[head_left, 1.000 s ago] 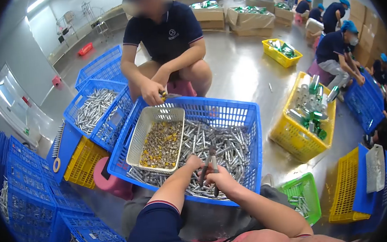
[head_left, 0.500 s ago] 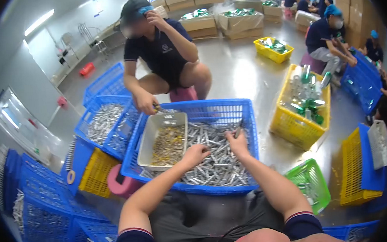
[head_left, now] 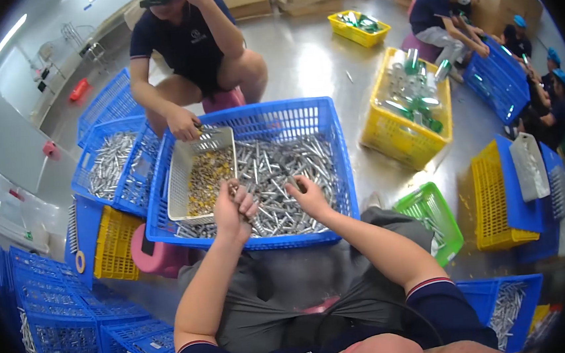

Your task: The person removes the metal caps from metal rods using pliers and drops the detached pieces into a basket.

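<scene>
A large blue basket [head_left: 254,243] holds many silver metal tubes [head_left: 274,197] and, on its left side, a white basket [head_left: 178,195] of small brown and yellow pieces [head_left: 209,175]. My left hand [head_left: 235,210] is over the lower right corner of the white basket, palm up with fingers curled; what it holds is too small to name. Above the tubes, my right hand [head_left: 309,195] has its fingers curled round something dark, too unclear to make out.
Across the basket a seated person [head_left: 192,44] holds a tool over the white basket. Blue baskets [head_left: 112,163] stand left, a pink stool [head_left: 159,252] beside them. A yellow crate [head_left: 405,127] and a green basket [head_left: 431,211] are at right.
My left hand has moved left to the white basket and turned palm up. My right hand has drawn back toward me. The head view has shifted.
</scene>
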### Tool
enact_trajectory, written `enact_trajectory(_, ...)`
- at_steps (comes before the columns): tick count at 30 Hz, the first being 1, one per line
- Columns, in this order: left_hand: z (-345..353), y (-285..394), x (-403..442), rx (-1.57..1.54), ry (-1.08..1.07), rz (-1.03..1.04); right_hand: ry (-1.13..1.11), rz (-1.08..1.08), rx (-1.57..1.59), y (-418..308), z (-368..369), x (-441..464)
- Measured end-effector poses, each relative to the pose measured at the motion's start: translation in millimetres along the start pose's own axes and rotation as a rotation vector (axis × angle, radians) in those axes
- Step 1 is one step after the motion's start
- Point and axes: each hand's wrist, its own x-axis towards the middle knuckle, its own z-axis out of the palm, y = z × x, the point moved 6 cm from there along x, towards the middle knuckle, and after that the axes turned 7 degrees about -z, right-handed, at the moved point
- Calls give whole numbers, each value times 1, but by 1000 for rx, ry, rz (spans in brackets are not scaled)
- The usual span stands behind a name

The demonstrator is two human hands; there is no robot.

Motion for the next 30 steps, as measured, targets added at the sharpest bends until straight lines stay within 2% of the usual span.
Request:
enact_trajectory(3,-4,2,-6,90,185,50,-37,-65,-80,-11,-3,-9)
enact_trajectory(4,-1,4,-7,61,125,61,18,-184,-239,-40,-7,-13)
enact_trajectory(6,7,7,-13,77,194,122,-78,-184,-275,-57,-6,-13)
enact_trajectory(7,5,6,-15,68,219,124,-78,-266,-307,-68,-6,-14)
enact_trajectory(9,10,8,-18,119,135,192,-80,-423,-363,-90,-4,-16)
enact_trajectory(10,13,8,-17,114,149,194,-93,-416,-359,-93,-3,-16)
enact_trajectory(12,13,10,-17,354,289,196,-61,-553,-413,-105,-2,-18)
enact_trajectory(13,10,11,-16,384,270,185,-45,-588,-420,-110,-3,-18)
enact_trajectory(18,16,8,-19,543,298,95,-17,-663,-494,-120,-7,-12)
enact_trajectory(21,16,0,-19,629,244,-30,-23,-683,-499,-122,-6,-9)
enact_trajectory(24,13,-5,-20,575,301,-66,-21,-691,-497,-121,-8,-11)
enact_trajectory(30,16,-10,-25,545,257,-148,-66,-726,-515,-122,-7,-12)
